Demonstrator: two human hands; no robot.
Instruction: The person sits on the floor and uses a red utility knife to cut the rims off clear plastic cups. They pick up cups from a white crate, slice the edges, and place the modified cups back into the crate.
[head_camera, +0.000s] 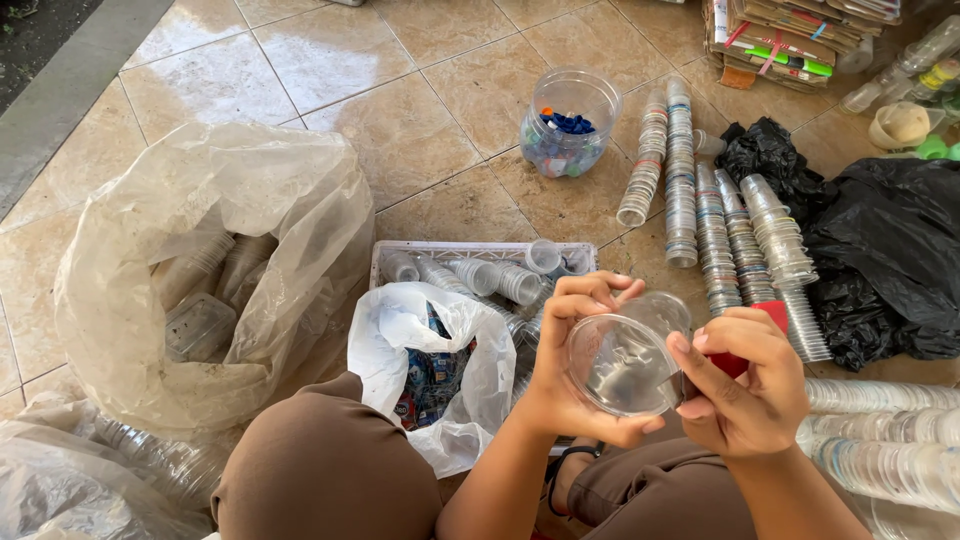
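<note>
1. Head view: the left hand (575, 365) has its fingers (590, 296) curled around a clear plastic cup (622, 362), grasping it by the rim with the mouth tilted toward the camera.
2. The right hand (748, 392) is clenched on a red-handled tool (742, 360) (its working end is hidden, so I cannot tell what kind), with the fingers touching the cup's rim on the right.
3. Just beyond the left fingers sits a white crate (480, 250) of loose clear cups, and beside it, near the left wrist, a white plastic bag (410, 330) of torn labels.
4. Beyond the right fingers, rows of stacked cups (715, 235) lie on the tiled floor (420, 140), next to a black bag (880, 250).
5. Farther off stands a clear jar (568, 125) with blue caps; well left lies a big clear sack (210, 270).
</note>
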